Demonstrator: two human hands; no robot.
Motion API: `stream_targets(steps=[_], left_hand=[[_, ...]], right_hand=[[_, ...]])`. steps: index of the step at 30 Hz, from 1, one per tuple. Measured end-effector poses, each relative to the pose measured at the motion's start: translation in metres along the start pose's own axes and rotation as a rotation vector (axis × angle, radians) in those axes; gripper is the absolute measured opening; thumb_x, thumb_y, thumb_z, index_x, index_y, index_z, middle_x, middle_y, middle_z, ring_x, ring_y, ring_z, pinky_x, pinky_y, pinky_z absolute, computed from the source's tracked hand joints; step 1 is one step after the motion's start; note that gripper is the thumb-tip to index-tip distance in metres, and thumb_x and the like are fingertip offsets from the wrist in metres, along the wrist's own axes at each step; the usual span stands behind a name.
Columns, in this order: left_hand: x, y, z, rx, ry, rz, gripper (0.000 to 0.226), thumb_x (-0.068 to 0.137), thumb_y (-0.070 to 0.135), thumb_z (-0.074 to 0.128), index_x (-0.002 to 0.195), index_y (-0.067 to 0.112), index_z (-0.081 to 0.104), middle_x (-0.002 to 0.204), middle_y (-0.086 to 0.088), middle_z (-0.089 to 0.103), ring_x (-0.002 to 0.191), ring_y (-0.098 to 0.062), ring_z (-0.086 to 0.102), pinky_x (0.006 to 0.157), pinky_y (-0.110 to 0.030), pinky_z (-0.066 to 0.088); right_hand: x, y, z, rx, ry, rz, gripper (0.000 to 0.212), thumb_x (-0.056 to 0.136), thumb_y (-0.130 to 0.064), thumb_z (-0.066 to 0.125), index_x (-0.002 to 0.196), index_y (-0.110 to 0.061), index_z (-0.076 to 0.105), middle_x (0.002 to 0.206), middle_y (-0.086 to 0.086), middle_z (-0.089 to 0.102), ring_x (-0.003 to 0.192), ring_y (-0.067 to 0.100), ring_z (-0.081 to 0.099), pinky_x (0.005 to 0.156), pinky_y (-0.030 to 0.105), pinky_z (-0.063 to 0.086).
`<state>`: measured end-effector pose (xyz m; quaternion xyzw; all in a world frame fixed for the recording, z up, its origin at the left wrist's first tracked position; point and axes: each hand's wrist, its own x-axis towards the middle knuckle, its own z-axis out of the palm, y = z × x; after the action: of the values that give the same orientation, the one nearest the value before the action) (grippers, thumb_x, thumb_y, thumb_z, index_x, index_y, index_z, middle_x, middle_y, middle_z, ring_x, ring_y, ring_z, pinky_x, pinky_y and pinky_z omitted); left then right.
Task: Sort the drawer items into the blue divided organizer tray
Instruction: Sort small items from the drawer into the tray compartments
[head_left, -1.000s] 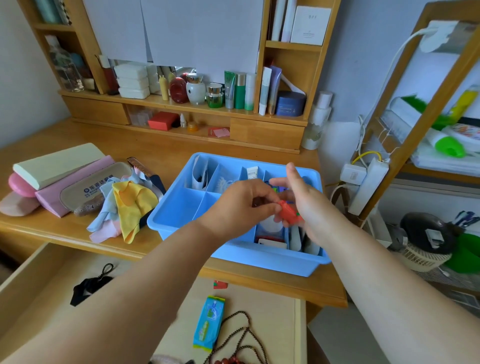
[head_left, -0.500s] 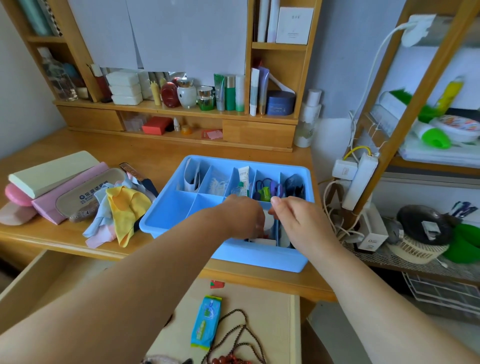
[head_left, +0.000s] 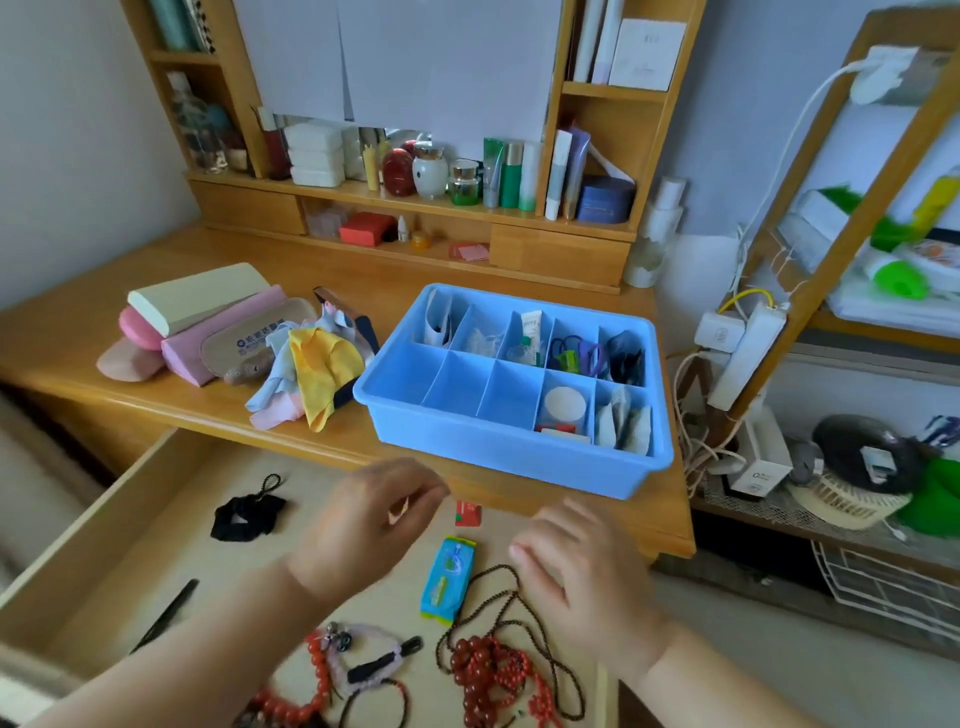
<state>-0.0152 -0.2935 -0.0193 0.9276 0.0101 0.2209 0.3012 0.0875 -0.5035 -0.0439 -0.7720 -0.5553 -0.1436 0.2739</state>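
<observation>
The blue organizer tray (head_left: 511, 457) sat on the wooden counter (head_left: 218, 410), near its front edge and above the open drawer (head_left: 104, 551). It was divided into two rows of compartments. In the back row, from left to right, were folded white packets (head_left: 435, 325), a clear plastic item, a small white tube (head_left: 531, 327), coloured hair ties (head_left: 574, 353) and dark items (head_left: 626, 358). In the front row, the three left compartments showed only blue floor; the fourth held a round white pad (head_left: 565, 402) with a small red-and-white piece (head_left: 557, 429) at its near end, and the fifth held pale sachets (head_left: 626, 423).

Both hands were held over the drawer, apart from the tray. The left hand (head_left: 363, 525) had its fingers loosely curled and its grip on nothing; motion blur hid finer detail. The right hand (head_left: 576, 566) was likewise empty, fingers relaxed and slightly bent, above a dark bead necklace (head_left: 498, 587).

Items lying in the drawer: a black scrunchie (head_left: 248, 514), a red packet (head_left: 467, 513) near the counter edge, a blue-green sachet (head_left: 448, 579) between the hands, red bead strands (head_left: 488, 670), a pinkish band (head_left: 371, 654) and a thin dark tool (head_left: 169, 613) at the left.

On the counter left of the tray lay a pile of cloths, the yellow cloth (head_left: 322, 369) uppermost, beside pink cases (head_left: 208, 332) and a cream case (head_left: 197, 296).
</observation>
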Motion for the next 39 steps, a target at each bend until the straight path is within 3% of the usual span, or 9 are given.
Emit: stream_targets(steps=[4, 7, 10, 14, 18, 23, 28, 36, 39], left_hand=[[-0.080, -0.069, -0.007, 0.117, -0.195, -0.263, 0.039, 0.087, 0.047, 0.042, 0.082, 0.022, 0.071, 0.077, 0.018, 0.066, 0.069, 0.003, 0.059, 0.063, -0.018, 0.048], [-0.108, -0.119, -0.019, 0.201, -0.211, -0.440, 0.015, 0.092, 0.032, 0.054, 0.086, 0.030, 0.068, 0.086, 0.015, 0.068, 0.076, -0.006, 0.064, 0.069, -0.029, 0.053], [-0.117, -0.155, -0.030, 0.223, -0.169, -0.541, 0.010, 0.090, 0.025, 0.061, 0.092, 0.033, 0.067, 0.087, 0.014, 0.069, 0.068, 0.001, 0.061, 0.063, -0.021, 0.047], [-0.123, -0.182, -0.036, 0.187, -0.188, -0.611, 0.011, 0.093, 0.030, 0.056, 0.100, 0.032, 0.064, 0.067, 0.020, 0.059, 0.048, 0.009, 0.053, 0.051, -0.011, 0.034], [-0.124, -0.188, -0.034, 0.211, -0.234, -0.610, 0.019, 0.094, 0.038, 0.051, 0.110, 0.035, 0.061, 0.076, 0.019, 0.058, 0.062, 0.005, 0.054, 0.052, -0.009, 0.034], [-0.123, -0.189, -0.033, 0.219, -0.279, -0.586, 0.027, 0.096, 0.036, 0.045, 0.121, 0.032, 0.056, 0.086, 0.015, 0.062, 0.076, -0.005, 0.055, 0.064, -0.019, 0.044], [-0.123, -0.186, -0.030, 0.213, -0.347, -0.619, 0.030, 0.096, 0.032, 0.043, 0.123, 0.029, 0.055, 0.094, 0.011, 0.059, 0.082, -0.011, 0.053, 0.069, -0.024, 0.043], [-0.124, -0.188, -0.029, 0.200, -0.395, -0.690, 0.030, 0.095, 0.029, 0.043, 0.123, 0.028, 0.053, 0.098, 0.007, 0.061, 0.086, -0.015, 0.056, 0.071, -0.027, 0.048], [-0.124, -0.191, -0.026, 0.230, -0.417, -0.677, 0.029, 0.095, 0.030, 0.043, 0.121, 0.028, 0.054, 0.100, 0.006, 0.062, 0.088, -0.015, 0.057, 0.075, -0.027, 0.048]], right_hand=[[-0.031, -0.002, 0.064, 0.048, -0.516, 0.322, 0.033, 0.095, -0.030, 0.044, 0.124, -0.026, 0.059, 0.125, -0.010, 0.056, 0.118, 0.007, 0.045, 0.099, 0.023, 0.038], [-0.023, 0.010, 0.095, 0.026, -0.591, 0.483, 0.046, 0.097, -0.032, 0.043, 0.143, -0.026, 0.039, 0.150, -0.008, 0.033, 0.137, 0.010, 0.031, 0.113, 0.024, 0.025], [0.007, 0.017, 0.122, -0.040, -0.592, 0.511, 0.053, 0.097, -0.034, 0.045, 0.147, -0.028, 0.029, 0.156, -0.004, 0.022, 0.141, 0.012, 0.024, 0.113, 0.024, 0.020], [0.044, 0.024, 0.162, -0.086, -0.623, 0.611, 0.057, 0.097, -0.032, 0.046, 0.149, -0.030, 0.023, 0.155, 0.001, 0.024, 0.139, 0.017, 0.029, 0.112, 0.027, 0.022], [0.052, 0.024, 0.184, -0.067, -0.560, 0.842, 0.040, 0.098, -0.031, 0.044, 0.138, -0.023, 0.046, 0.150, 0.003, 0.033, 0.134, 0.021, 0.036, 0.106, 0.027, 0.032], [0.033, 0.006, 0.188, -0.142, -0.450, 0.701, 0.029, 0.098, -0.014, 0.046, 0.118, -0.005, 0.065, 0.138, 0.002, 0.051, 0.125, 0.016, 0.048, 0.100, 0.022, 0.036], [0.017, -0.011, 0.177, -0.052, -0.425, 0.701, 0.020, 0.087, 0.003, 0.055, 0.095, -0.005, 0.071, 0.103, 0.004, 0.064, 0.090, 0.017, 0.059, 0.079, 0.018, 0.042], [0.060, 0.005, 0.169, 0.037, -0.367, 0.960, 0.050, 0.093, 0.002, 0.038, 0.137, -0.021, 0.043, 0.119, 0.002, 0.052, 0.110, 0.025, 0.054, 0.090, 0.031, 0.042], [0.069, 0.009, 0.183, 0.061, -0.386, 0.916, 0.026, 0.092, -0.005, 0.042, 0.090, -0.019, 0.064, 0.090, -0.005, 0.057, 0.084, 0.016, 0.055, 0.092, 0.032, 0.042]])
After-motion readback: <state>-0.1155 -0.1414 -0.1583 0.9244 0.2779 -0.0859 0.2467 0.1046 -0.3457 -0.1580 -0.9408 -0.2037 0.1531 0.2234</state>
